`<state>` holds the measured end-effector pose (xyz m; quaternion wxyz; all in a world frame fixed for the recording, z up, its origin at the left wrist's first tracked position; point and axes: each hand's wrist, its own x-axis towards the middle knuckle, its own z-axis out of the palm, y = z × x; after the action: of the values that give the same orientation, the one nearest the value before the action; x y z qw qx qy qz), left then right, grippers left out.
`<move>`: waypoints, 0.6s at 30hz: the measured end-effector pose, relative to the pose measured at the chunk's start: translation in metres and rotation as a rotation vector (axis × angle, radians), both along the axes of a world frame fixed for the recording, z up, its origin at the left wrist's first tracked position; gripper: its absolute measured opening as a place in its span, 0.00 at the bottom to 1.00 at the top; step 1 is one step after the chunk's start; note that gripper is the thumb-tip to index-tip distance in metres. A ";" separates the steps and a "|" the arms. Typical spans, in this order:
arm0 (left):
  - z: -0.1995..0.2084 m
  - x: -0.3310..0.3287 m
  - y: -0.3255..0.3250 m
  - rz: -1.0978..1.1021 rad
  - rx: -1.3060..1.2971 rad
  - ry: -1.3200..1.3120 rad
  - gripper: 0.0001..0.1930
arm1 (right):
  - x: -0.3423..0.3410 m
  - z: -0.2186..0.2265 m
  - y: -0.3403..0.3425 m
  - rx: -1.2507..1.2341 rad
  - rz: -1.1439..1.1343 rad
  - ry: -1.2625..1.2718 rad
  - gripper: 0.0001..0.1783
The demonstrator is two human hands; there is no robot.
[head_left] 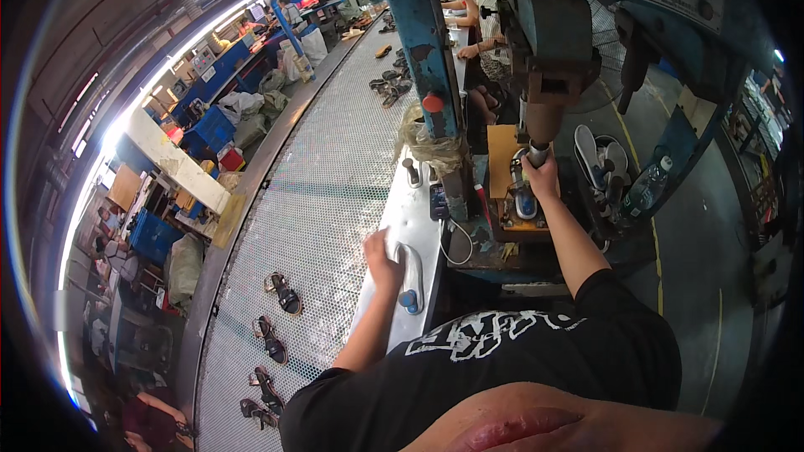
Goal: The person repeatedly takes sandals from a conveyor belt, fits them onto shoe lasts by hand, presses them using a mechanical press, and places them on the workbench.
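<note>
Presently, one blue-and-white shoe (526, 203), toe toward the wearer, located on the work block of a heavy blue-painted metal press (557, 21), directly below its dark cylindrical head. Right hand (544, 177): at the shoe's far end, beside the bright metal tip of that head; fingers bent, but whether clamped on the shoe or on the tip cannot be told. Behind the shoe, one upright tan board (501, 155). To the left, one silver sheet-metal tabletop (405, 219), carrying a second item, a long pale grey shoe with a blue end (409, 278). Left hand (383, 261): just beside that shoe; contact, and whether its fingers are apart or together, cannot be told. To the right of the press, white open footwear (586, 147) and one clear plastic bottle (649, 187). Beyond the tabletop, one long pale perforated conveyor (322, 176), bearing black strappy sandals (285, 293) at the near end and more dark footwear farther off. Status, by judgement: the blue-and-white shoe is in place and mid-operation, its completion unconfirmed; the pale grey shoe lies outside the press, whether finished or pending undetermined; removal of the first shoe remains outstanding.
</note>
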<state>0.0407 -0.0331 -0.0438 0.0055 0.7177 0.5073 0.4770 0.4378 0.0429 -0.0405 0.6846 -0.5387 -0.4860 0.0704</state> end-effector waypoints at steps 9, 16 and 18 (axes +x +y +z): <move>-0.147 -0.005 -0.041 -0.057 -0.513 0.521 0.07 | -0.001 0.005 -0.003 0.027 0.045 0.036 0.17; -0.134 -0.006 -0.036 -0.102 -0.768 0.563 0.15 | -0.005 0.006 -0.001 -0.049 0.042 0.021 0.17; -0.157 -0.030 -0.006 -0.383 -1.153 0.560 0.27 | -0.010 0.007 0.000 -0.032 0.059 0.000 0.17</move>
<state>0.0109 -0.0393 -0.2009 0.3409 0.7741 0.5268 -0.0841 0.4278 0.0427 -0.0334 0.6734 -0.5351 -0.5006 0.0982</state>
